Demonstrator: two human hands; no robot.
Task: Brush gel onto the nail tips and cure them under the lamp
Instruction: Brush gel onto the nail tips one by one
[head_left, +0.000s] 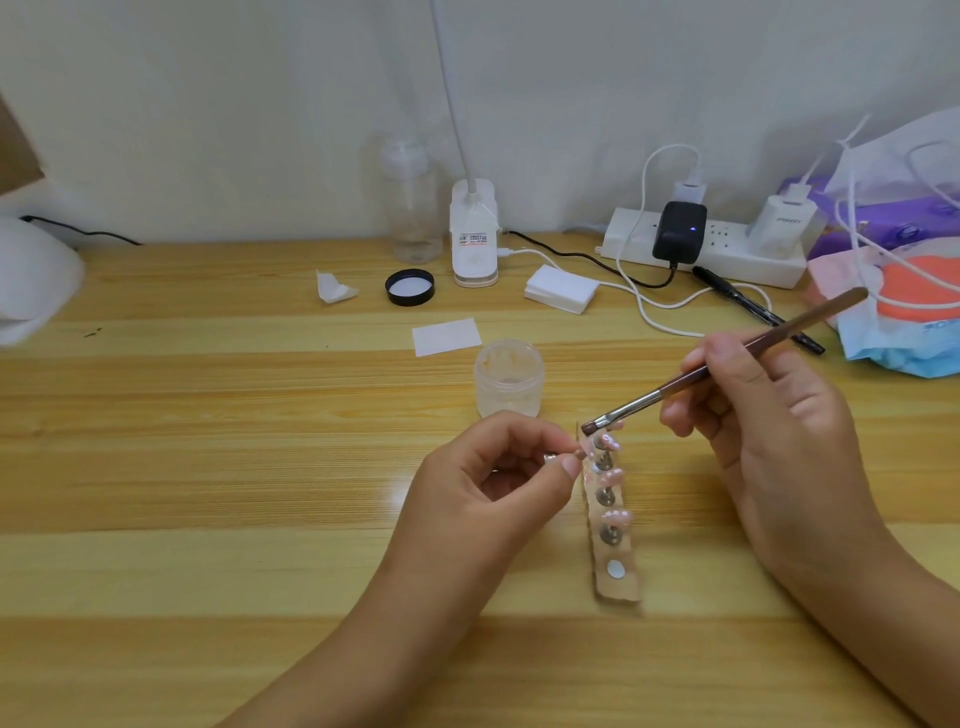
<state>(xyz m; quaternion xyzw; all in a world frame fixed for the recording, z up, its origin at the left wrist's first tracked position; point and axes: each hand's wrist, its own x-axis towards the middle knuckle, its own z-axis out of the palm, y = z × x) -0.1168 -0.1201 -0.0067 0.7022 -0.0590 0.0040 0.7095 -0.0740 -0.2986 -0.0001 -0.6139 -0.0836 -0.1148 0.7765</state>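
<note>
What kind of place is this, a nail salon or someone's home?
Probably a home desk used for nail art, not a salon: a wooden desk against a plain wall, a crowded power strip with chargers, and an open gel jar beside a strip of nail tips.

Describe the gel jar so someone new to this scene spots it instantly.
Start at the white power strip against the back wall of the wooden desk, then come forward toward the person's hands. The gel jar stands just behind the left hand, in front of a white paper square. It is the only small, squat, translucent pot, open-topped; its black lid lies farther back.
</note>
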